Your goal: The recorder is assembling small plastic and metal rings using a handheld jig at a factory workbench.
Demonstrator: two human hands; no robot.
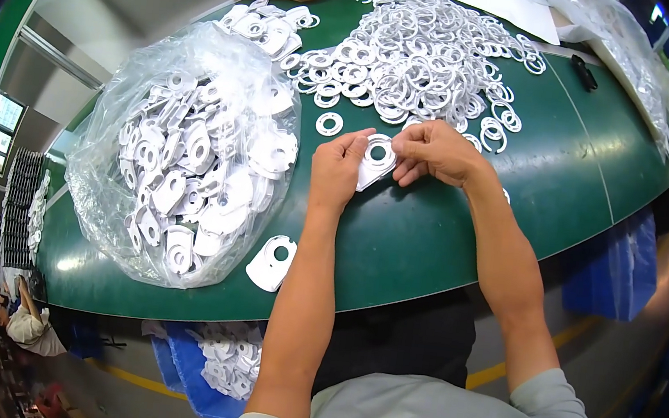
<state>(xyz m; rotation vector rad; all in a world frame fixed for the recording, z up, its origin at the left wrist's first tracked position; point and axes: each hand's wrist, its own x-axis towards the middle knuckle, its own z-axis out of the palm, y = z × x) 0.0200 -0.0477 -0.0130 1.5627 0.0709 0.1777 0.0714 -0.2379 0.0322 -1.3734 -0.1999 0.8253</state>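
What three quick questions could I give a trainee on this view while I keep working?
1. True or false: the clear plastic bag of white parts is to the left of the big pile of white rings.
2. Which colour is the tabletop?
A. Orange
B. Green
C. Black
3. Fill in the blank: the person's left hand grips a white plate that has a round ___ in it.

Key: 1. True. 2. B. 3. Hole.
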